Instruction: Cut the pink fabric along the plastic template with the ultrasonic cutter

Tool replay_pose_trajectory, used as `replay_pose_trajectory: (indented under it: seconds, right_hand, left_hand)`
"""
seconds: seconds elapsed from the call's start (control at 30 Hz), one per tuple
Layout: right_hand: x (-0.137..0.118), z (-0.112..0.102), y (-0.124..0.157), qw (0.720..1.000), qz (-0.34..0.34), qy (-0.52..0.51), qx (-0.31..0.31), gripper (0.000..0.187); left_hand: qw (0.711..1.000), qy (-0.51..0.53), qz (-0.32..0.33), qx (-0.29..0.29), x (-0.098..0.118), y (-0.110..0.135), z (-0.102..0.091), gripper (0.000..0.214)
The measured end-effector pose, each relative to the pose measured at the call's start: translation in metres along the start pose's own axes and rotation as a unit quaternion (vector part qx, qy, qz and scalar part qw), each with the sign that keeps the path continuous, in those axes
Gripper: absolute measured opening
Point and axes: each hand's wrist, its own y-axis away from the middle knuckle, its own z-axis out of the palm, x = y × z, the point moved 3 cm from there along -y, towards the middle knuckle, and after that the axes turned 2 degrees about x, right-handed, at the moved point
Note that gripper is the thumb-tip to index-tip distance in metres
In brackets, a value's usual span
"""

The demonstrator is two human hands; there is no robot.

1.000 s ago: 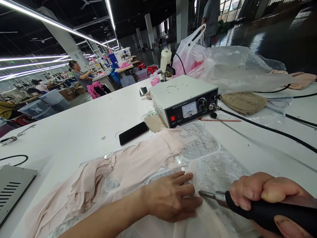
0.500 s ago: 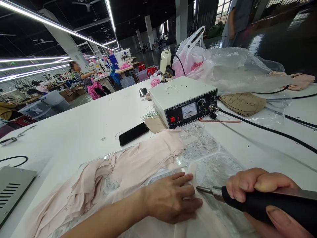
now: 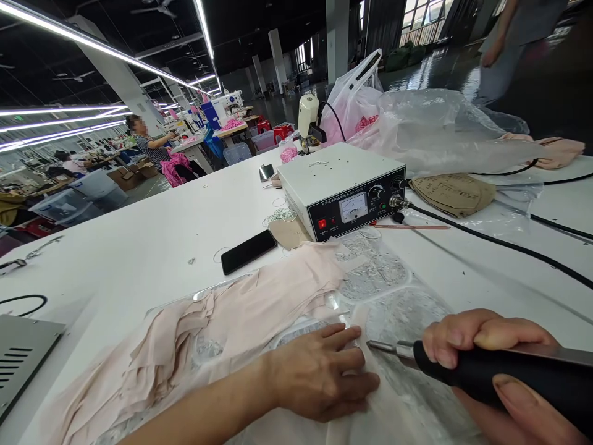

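My left hand (image 3: pixel 322 374) lies flat with its fingers spread, pressing on thin pale fabric over a clear plastic template (image 3: pixel 405 315). The handheld ultrasonic welder (image 3: pixel 482 374) has a black body and a narrow metal tip; my right hand (image 3: pixel 491 340) is closed around it. Its tip rests at or just above a pale fabric strip (image 3: pixel 361 321), close to my left fingertips; whether it touches I cannot tell. Beside my left forearm, a layered heap of pale pink fabric pieces (image 3: pixel 273 287) covers part of the template.
A control box (image 3: pixel 343 185) with a dial and a black cable (image 3: pixel 491 240) stands behind the template. Near it are a phone (image 3: pixel 249 251), a brown paper pattern (image 3: pixel 451 194) and plastic bags (image 3: pixel 426 123). A grey vented box (image 3: pixel 28 361) sits at left. A person (image 3: pixel 504 49) stands beyond the table.
The welder's tip has shifted slightly up, away from me, along the fabric strip. My left hand stays almost in place. The person at the back right has moved further right.
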Motion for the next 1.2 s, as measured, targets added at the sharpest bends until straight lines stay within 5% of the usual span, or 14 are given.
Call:
replay_pose_trajectory:
  seconds: [1.2]
  right_hand:
    - [0.008,-0.013,0.006,1.0,0.006,-0.022,-0.012,0.016]
  left_hand:
    - [1.0,0.009,-0.014,0.003,-0.002,0.0,0.0,0.03]
